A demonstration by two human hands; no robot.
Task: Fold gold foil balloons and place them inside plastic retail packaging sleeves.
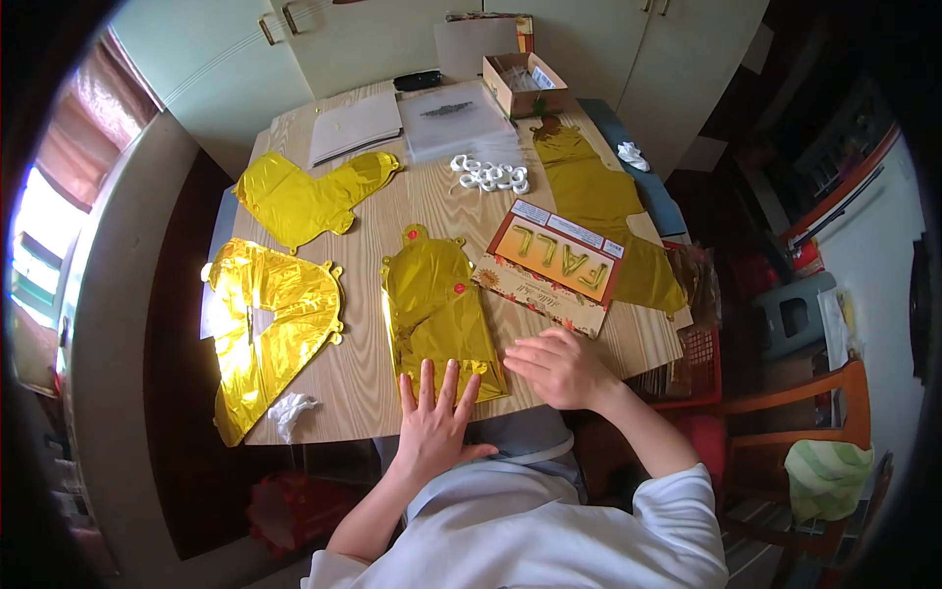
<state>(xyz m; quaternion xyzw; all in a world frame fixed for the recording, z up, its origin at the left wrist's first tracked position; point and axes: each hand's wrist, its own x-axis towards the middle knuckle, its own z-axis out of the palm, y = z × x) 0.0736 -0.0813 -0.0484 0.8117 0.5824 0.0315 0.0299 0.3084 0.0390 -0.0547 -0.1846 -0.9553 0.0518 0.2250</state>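
A flat gold foil balloon (437,304) with two small red spots lies lengthwise in front of me, its near end at the table's front edge. My left hand (434,429) is open, with fingers spread flat over that near end. Just right of the foil, my right hand (561,369) rests low at the table with its fingers stretched out to the left. Nothing shows in it, though its palm side is hidden. Above it lies a printed card package (548,263) in orange and cream, overlapping another gold foil balloon (589,187).
Two more flat gold foil balloons (294,196) (280,314) lie at left, near a crumpled white tissue (291,412). Farther back are white ribbon rolls (491,177), clear plastic sheets (453,123), grey boards (355,128) and an open cardboard box (525,88). A wooden chair (854,412) stands right.
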